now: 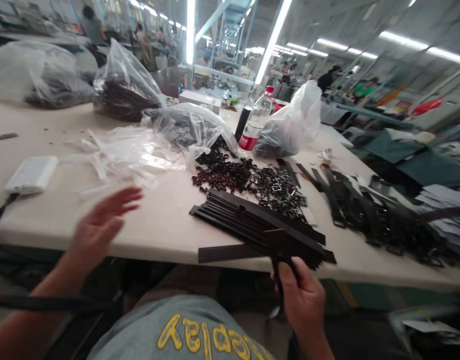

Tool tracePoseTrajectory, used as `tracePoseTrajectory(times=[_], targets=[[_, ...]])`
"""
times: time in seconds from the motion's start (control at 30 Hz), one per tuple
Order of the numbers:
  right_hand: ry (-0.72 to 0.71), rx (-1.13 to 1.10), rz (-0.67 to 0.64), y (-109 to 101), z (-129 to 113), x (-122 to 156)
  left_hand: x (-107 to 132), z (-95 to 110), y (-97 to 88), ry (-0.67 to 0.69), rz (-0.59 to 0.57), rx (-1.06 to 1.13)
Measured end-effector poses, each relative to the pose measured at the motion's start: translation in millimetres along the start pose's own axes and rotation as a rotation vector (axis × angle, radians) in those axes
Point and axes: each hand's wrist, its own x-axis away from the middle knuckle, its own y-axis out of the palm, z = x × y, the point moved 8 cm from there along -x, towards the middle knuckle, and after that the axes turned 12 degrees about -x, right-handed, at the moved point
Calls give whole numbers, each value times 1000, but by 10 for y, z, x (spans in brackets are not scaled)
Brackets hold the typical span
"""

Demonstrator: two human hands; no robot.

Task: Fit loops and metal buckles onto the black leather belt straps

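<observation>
My right hand (303, 295) is closed around a dark strap (280, 247) at the near edge of the table, just below a stack of long black strips (252, 225). My left hand (102, 222) hovers open over the near left table edge, fingers stretched out and blurred, holding nothing. Behind the strips lie a heap of small brown rings (222, 175) and a heap of dark metal buckles (280, 187). A pile of finished black belts (372, 212) lies to the right.
The pale table (158, 225) also carries clear plastic bags (124, 150), filled bags at the back (120, 85), a water bottle (257, 122), a white box with a cable (32, 175). Other people work far behind. My grey shirt (184, 330) shows below.
</observation>
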Motion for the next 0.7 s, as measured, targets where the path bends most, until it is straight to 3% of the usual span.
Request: tracePoseTrajectory(times=[0.07, 0.1, 0.17, 0.2, 0.37, 0.47, 0.5, 0.57, 0.63, 0.7], targets=[[-115, -14, -133, 314, -264, 55, 261, 301, 1070, 195, -625, 108], [-168, -4, -168, 421, -353, 72, 447, 426, 1456, 266, -834, 159], [-245, 1, -177, 529, -440, 91, 760, 570, 2010, 331, -1089, 188], [-258, -7, -158, 534, -437, 97, 868, 579, 2215, 324, -1157, 161], [-99, -51, -78, 384, -117, 156, 1025, 467, 2789, 251, -1197, 247], [69, -164, -83, 178, 277, 276, 921, 264, 3047, 31, -1163, 322], [127, -210, -54, 47, 460, 350, 857, 211, 3128, -63, -1134, 356], [267, -261, 154, -378, 916, 599, 725, 173, 3295, -226, -1080, 443], [437, -218, 437, -876, 1371, 1038, 628, 235, 3484, -317, -1061, 530], [584, -102, 635, -1267, 1642, 1564, 608, 335, 3706, -342, -1097, 563]])
